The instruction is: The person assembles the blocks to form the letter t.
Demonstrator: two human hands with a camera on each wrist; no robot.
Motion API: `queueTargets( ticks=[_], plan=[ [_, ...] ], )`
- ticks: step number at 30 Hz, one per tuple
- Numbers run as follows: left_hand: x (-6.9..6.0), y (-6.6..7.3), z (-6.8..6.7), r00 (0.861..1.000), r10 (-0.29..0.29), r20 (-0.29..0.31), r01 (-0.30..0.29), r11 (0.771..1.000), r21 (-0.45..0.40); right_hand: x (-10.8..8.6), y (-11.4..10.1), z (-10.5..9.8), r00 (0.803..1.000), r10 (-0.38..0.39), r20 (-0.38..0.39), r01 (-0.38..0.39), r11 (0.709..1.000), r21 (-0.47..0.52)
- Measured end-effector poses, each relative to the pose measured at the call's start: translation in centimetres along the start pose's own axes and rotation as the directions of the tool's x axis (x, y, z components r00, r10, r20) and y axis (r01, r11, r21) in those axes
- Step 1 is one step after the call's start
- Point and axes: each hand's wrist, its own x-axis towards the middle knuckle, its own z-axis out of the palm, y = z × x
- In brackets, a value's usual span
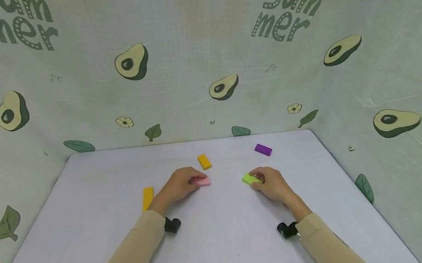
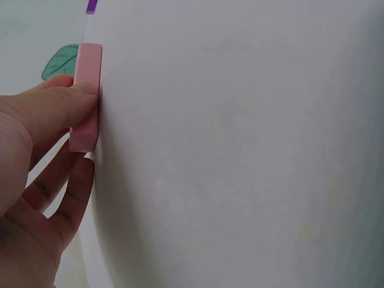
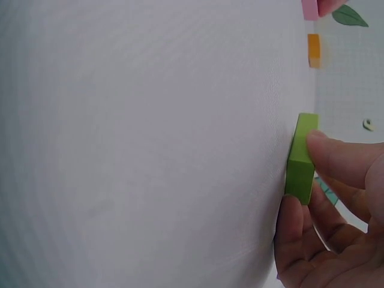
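Near the middle of the white tabletop, my left hand (image 1: 180, 184) pinches a pink block (image 1: 203, 181). In the left wrist view the thumb lies across the face of this pink block (image 2: 89, 63), with the lower fingers held apart from it. My right hand (image 1: 271, 182) grips a lime-green block (image 1: 249, 178) by its right end. The right wrist view shows the thumb on top of the green block (image 3: 303, 144) and a fingertip touching its lower end. Both blocks appear to be at the table surface.
A yellow-orange block (image 1: 204, 161) lies just beyond the left hand, and a longer one (image 1: 147, 198) sits left of that wrist. A purple block (image 1: 263, 149) rests farther back on the right. Printed cloth (image 1: 182, 61) walls the white table (image 1: 222, 250) at the back and sides.
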Motion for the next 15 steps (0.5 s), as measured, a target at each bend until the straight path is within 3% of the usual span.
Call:
queueTargets(
  ticks=[15],
  plan=[
    [-0.16, 0.40, -0.17, 0.997, -0.070, 0.012, 0.071, 0.997, -0.027, 0.02, 0.07, -0.01, 1.000, 0.003, 0.003, -0.003, 1.000, 0.004]
  ],
)
